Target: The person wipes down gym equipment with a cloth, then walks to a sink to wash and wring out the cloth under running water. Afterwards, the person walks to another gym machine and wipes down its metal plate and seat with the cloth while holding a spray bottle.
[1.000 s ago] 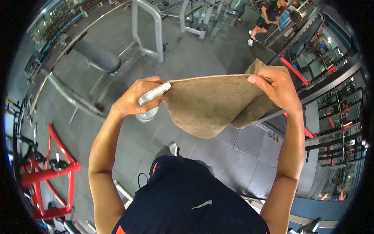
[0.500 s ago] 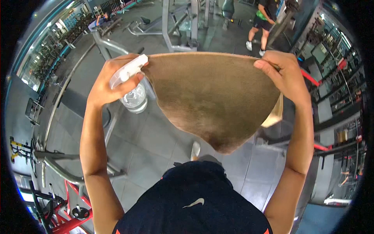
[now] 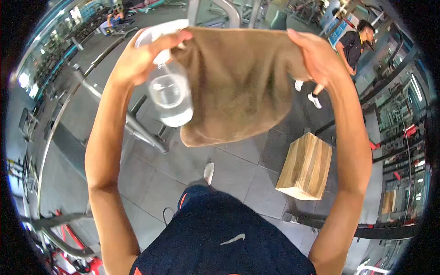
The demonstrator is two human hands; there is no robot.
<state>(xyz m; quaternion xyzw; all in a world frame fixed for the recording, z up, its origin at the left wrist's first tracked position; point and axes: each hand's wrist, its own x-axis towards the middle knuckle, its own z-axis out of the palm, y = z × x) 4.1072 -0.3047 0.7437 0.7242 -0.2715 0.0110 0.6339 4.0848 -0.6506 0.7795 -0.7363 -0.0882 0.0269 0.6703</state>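
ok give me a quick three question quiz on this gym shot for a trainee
1. True or false: the left hand holds both a clear spray bottle and a corner of the brown towel.
2. What stands on the floor tiles below the right arm?
A. a red bucket
B. a wooden box
C. a blue chair
3. Fill in: the right hand grips the towel's other top ____.

Key
1. True. The bottle hangs from that hand beside the towel.
2. B, the wooden box.
3. corner
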